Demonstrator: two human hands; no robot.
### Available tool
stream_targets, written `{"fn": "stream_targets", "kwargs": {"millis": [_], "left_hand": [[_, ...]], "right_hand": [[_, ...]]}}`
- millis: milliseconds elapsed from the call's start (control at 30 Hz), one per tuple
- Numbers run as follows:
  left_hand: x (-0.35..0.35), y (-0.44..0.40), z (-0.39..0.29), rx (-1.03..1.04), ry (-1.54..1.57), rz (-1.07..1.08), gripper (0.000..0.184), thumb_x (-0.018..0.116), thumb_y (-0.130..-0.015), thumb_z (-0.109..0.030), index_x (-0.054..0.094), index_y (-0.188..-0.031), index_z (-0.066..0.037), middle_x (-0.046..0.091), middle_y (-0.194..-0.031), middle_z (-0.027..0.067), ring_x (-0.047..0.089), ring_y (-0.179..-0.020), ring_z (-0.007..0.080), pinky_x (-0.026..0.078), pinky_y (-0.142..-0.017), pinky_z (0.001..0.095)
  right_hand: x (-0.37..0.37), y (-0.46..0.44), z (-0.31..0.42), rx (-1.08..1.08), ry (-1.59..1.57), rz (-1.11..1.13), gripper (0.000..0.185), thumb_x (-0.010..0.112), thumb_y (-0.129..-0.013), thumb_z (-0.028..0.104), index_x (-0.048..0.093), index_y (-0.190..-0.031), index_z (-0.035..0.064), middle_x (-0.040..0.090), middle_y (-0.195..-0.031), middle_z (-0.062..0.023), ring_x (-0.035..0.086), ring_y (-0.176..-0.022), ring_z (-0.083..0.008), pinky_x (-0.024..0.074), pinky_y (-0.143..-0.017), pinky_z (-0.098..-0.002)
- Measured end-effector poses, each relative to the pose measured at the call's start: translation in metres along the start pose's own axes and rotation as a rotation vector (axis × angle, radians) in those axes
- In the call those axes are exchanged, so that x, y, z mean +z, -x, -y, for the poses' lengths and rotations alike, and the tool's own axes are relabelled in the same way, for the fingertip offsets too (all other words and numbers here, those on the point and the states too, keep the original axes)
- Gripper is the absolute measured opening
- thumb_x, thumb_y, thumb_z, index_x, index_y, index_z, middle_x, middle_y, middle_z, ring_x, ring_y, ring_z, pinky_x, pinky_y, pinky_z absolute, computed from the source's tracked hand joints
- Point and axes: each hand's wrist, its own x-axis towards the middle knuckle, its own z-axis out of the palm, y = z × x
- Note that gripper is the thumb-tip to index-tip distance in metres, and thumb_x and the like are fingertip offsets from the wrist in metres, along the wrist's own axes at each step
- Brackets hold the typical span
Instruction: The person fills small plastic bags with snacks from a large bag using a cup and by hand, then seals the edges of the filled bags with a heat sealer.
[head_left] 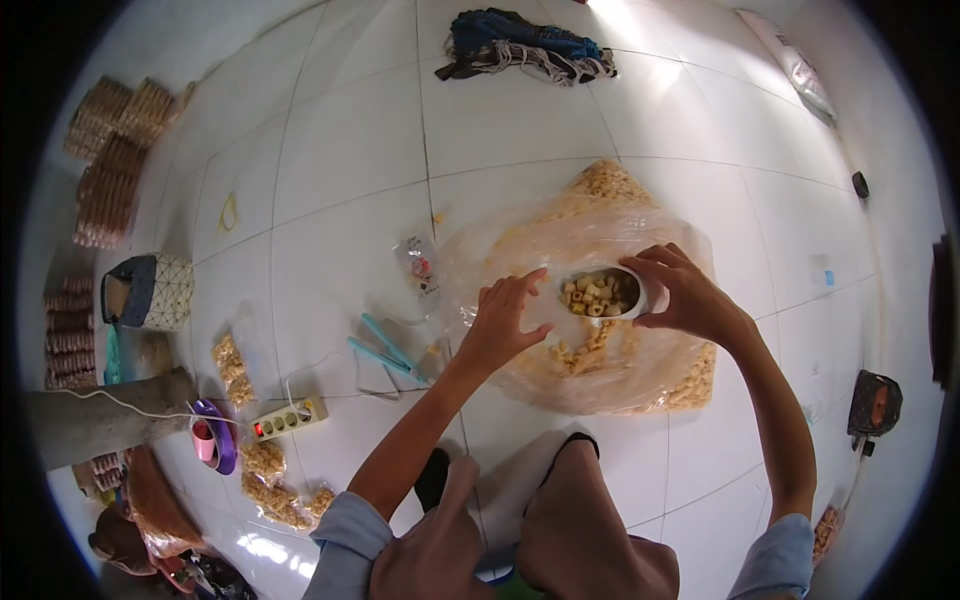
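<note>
A white cup with ring-shaped snack pieces in it is tilted over a large clear plastic bag of the same snacks on the floor. My right hand grips the cup at its right end, thumb below and fingers above. To the left of the cup is my left hand, fingers spread and holding nothing. Loose snack pieces show inside the bag, below the cup. A small printed plastic packet lies left of the bag.
A turquoise hair straightener, a power strip, filled snack packets and a purple basin are at left. Stacked packs line the left wall. A dark cloth bundle lies ahead.
</note>
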Motion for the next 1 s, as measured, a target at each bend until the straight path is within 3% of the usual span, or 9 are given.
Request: {"fn": "stream_targets", "kwargs": {"millis": [133, 200, 267, 433, 533, 633, 733, 800, 1000], "left_hand": [[0.001, 0.000, 0.004, 0.029, -0.049, 0.001, 0.072, 0.073, -0.066, -0.021, 0.038, -0.128, -0.012, 0.049, -0.095, 0.0031, 0.048, -0.092, 0.0189, 0.032, -0.085, 0.0346], [0.002, 0.000, 0.005, 0.063, -0.073, -0.032, 0.073, 0.073, -0.065, -0.021, 0.039, -0.129, -0.015, 0.049, -0.093, 0.0011, 0.047, -0.079, 0.0169, 0.033, -0.082, 0.0340], [0.003, 0.000, 0.004, 0.089, -0.085, -0.034, 0.072, 0.073, -0.065, -0.020, 0.039, -0.128, -0.015, 0.049, -0.093, 0.0010, 0.046, -0.080, 0.0171, 0.033, -0.082, 0.0340], [0.005, -0.001, 0.000, 0.082, -0.052, 0.002, 0.070, 0.072, -0.066, -0.019, 0.040, -0.127, -0.015, 0.050, -0.092, 0.0009, 0.047, -0.082, 0.0174, 0.033, -0.082, 0.0342], [0.006, -0.001, 0.000, 0.076, -0.028, 0.007, 0.069, 0.072, -0.066, -0.018, 0.041, -0.127, -0.015, 0.051, -0.090, 0.0011, 0.048, -0.085, 0.0172, 0.033, -0.082, 0.0346], [0.008, -0.001, 0.002, 0.116, -0.094, -0.030, 0.068, 0.071, -0.067, -0.019, 0.040, -0.127, -0.015, 0.052, -0.089, 0.0024, 0.051, -0.086, 0.0179, 0.039, -0.081, 0.0346], [0.008, -0.002, 0.002, 0.082, 0.078, -0.017, 0.068, 0.071, -0.067, -0.019, 0.040, -0.127, -0.013, 0.054, -0.092, 0.0049, 0.055, -0.081, 0.0199, 0.046, -0.076, 0.0330], [0.006, -0.001, -0.001, 0.086, 0.057, -0.059, 0.064, 0.068, -0.069, -0.019, 0.040, -0.126, -0.015, 0.054, -0.090, 0.0055, 0.058, -0.075, 0.0202, 0.050, -0.068, 0.0311], [0.005, 0.000, -0.001, -0.002, 0.138, -0.009, 0.064, 0.069, -0.070, -0.019, 0.039, -0.127, -0.015, 0.055, -0.090, 0.0065, 0.059, -0.073, 0.0216, 0.050, -0.067, 0.0307]], "right_hand": [[0.005, -0.003, 0.002, -0.024, 0.022, 0.039, 0.068, 0.078, -0.060, 0.013, 0.050, -0.121, 0.0075, 0.051, -0.115, -0.0082, 0.044, -0.111, -0.0237, 0.0411, -0.098, -0.0347], [0.006, -0.003, 0.006, -0.031, 0.043, 0.043, 0.066, 0.077, -0.061, 0.012, 0.050, -0.120, 0.0069, 0.052, -0.114, -0.0080, 0.044, -0.111, -0.0238, 0.0421, -0.097, -0.0348], [0.007, -0.003, 0.012, -0.037, 0.065, 0.046, 0.063, 0.077, -0.061, 0.011, 0.051, -0.119, 0.0063, 0.052, -0.113, -0.0079, 0.044, -0.110, -0.0240, 0.0430, -0.095, -0.0348], [0.004, -0.004, 0.032, -0.144, 0.281, -0.053, 0.056, 0.076, -0.061, 0.008, 0.053, -0.112, 0.0047, 0.054, -0.110, -0.0078, 0.047, -0.107, -0.0254, 0.0482, -0.089, -0.0348], [0.001, -0.004, 0.039, -0.148, 0.323, -0.117, 0.063, 0.078, -0.057, 0.007, 0.053, -0.115, 0.0073, 0.054, -0.113, -0.0079, 0.046, -0.110, -0.0257, 0.0472, -0.091, -0.0357], [0.000, -0.003, 0.040, -0.225, 0.336, -0.137, 0.057, 0.074, -0.061, 0.005, 0.052, -0.113, 0.0049, 0.053, -0.111, -0.0080, 0.046, -0.108, -0.0250, 0.0487, -0.088, -0.0355], [-0.004, -0.001, 0.044, -0.197, 0.336, -0.160, 0.058, 0.074, -0.061, 0.006, 0.052, -0.114, 0.0050, 0.053, -0.111, -0.0081, 0.045, -0.108, -0.0249, 0.0485, -0.089, -0.0353], [-0.006, -0.001, 0.046, -0.203, 0.358, -0.163, 0.058, 0.074, -0.061, 0.006, 0.052, -0.114, 0.0051, 0.053, -0.112, -0.0080, 0.045, -0.109, -0.0250, 0.0484, -0.089, -0.0353], [-0.011, 0.001, 0.048, -0.216, 0.388, -0.199, 0.059, 0.075, -0.059, 0.006, 0.052, -0.114, 0.0051, 0.053, -0.112, -0.0080, 0.045, -0.111, -0.0259, 0.0486, -0.089, -0.0352]]}}
